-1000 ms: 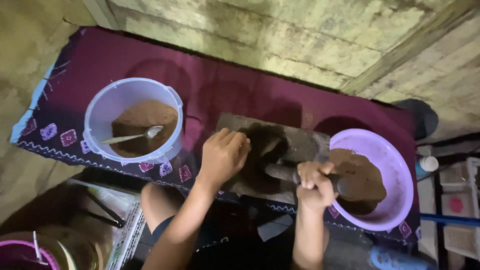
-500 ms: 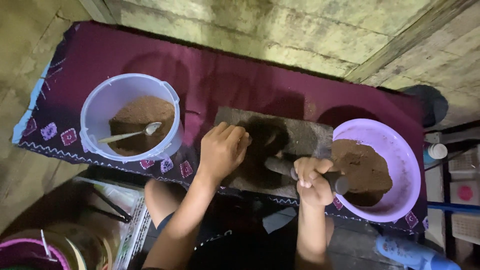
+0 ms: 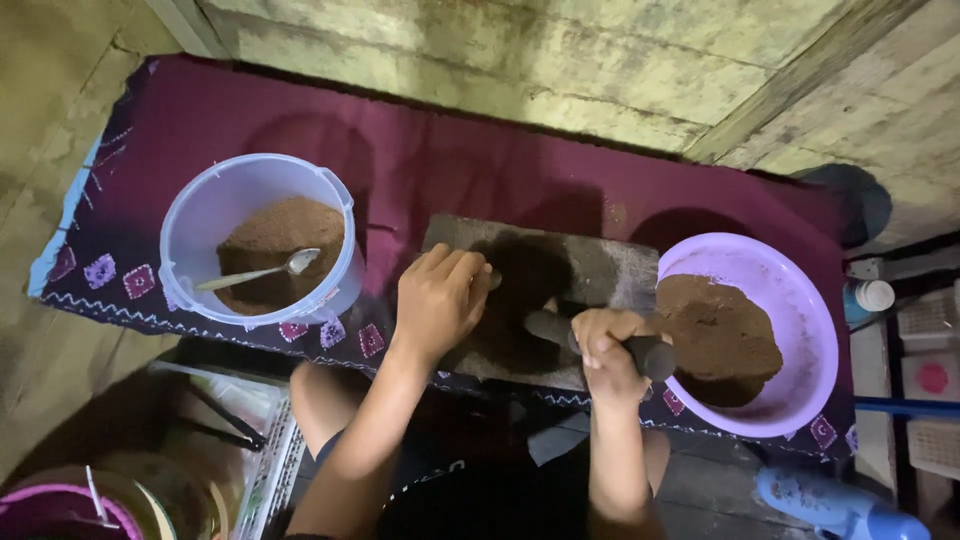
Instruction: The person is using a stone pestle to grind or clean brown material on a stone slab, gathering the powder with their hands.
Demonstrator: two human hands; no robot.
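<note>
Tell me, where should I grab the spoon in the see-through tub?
Probably take the spoon by its handle end near the clear tub's left wall, reaching down from above. Its bowl lies toward the right on the brown powder, so the handle looks like the cleaner grip.

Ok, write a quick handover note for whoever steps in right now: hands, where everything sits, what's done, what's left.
Left hand: palm down on the grinding slab, beside the dark powder patch.
Right hand: closed around the dark stone roller, which lies across the slab's near edge.
Clear bucket on the left holds brown powder with a spoon in it.
Purple basin on the right holds a mound of brown powder.
All sits on a maroon cloth.
Done: powder sits in both containers.
Left: the dark patch is still on the slab.
</note>
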